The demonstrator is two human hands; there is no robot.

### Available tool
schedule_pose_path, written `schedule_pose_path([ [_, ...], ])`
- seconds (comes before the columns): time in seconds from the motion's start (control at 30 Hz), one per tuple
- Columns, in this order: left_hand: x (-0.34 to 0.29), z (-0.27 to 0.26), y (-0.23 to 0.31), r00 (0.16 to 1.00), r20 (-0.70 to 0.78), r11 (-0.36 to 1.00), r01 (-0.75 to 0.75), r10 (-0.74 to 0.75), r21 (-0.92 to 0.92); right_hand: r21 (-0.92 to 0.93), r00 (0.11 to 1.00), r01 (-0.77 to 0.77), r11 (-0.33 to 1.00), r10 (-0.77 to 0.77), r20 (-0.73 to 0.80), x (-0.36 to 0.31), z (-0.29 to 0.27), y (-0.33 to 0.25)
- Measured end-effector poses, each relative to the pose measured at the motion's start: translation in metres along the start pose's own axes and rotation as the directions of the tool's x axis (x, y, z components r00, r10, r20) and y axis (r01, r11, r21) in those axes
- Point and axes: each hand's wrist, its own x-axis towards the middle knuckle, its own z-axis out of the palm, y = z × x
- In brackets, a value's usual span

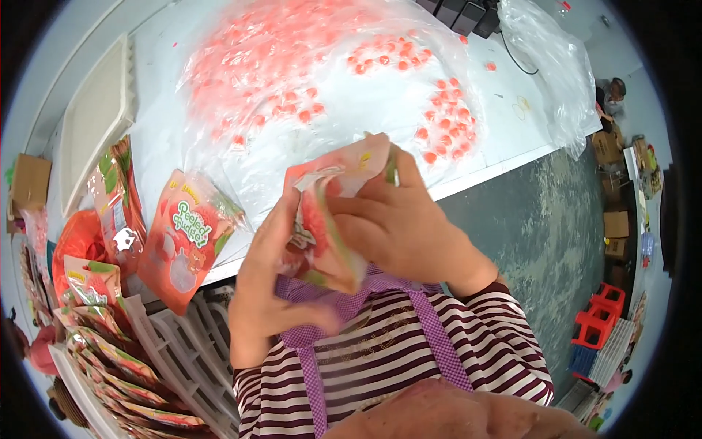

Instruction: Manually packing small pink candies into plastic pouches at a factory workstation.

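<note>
A pink and red printed candy pouch [325, 219] is held up in front of my chest, its mouth tilted and partly spread. My left hand [265, 282] grips the pouch's left side, with its thumb apart and blurred. My right hand [409, 234] is closed on the pouch's right side; some of its fingers reach over or into the opening, and I cannot tell whether they hold anything inside. Beyond the pouch, individually wrapped red candies [447, 121] lie scattered on the white table [278, 150].
A large heap of wrapped red candies [256, 51] covers the far table under clear plastic. Flat pouches [183, 241] lie at the left table edge. Several filled pouches [124, 358] stand in a white crate [186, 351] at lower left. Red stools [598, 318] stand far right.
</note>
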Motion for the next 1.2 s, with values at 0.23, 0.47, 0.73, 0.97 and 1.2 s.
schedule_pose_path([
  [0.23, 0.006, -0.001, -0.032, 0.932, 0.028, 0.794, -0.323, 0.361, 0.516, 0.136, 0.999, 0.024, 0.990, -0.027, 0.019, 0.006, 0.005, 0.000],
  [0.47, -0.028, -0.021, -0.053, 0.950, -0.310, 0.996, 0.001, -0.029, -0.089, 0.641, 0.880, -0.291, 0.711, 0.462, -0.113, -0.007, 0.006, 0.024],
  [0.73, -0.022, -0.015, -0.050, 0.942, -0.334, 0.995, -0.017, -0.017, -0.101, 0.617, 0.942, -0.168, 0.769, 0.309, -0.129, -0.013, 0.018, 0.024],
  [0.97, -0.010, -0.017, -0.048, 0.927, -0.367, 0.988, -0.117, 0.072, -0.102, 0.648, 0.906, -0.163, 0.744, 0.373, -0.201, -0.019, 0.022, 0.016],
  [1.2, -0.009, -0.018, -0.048, 0.960, -0.270, 0.997, -0.076, 0.068, -0.019, 0.581, 0.909, -0.125, 0.804, 0.327, -0.258, -0.015, 0.027, 0.009],
])
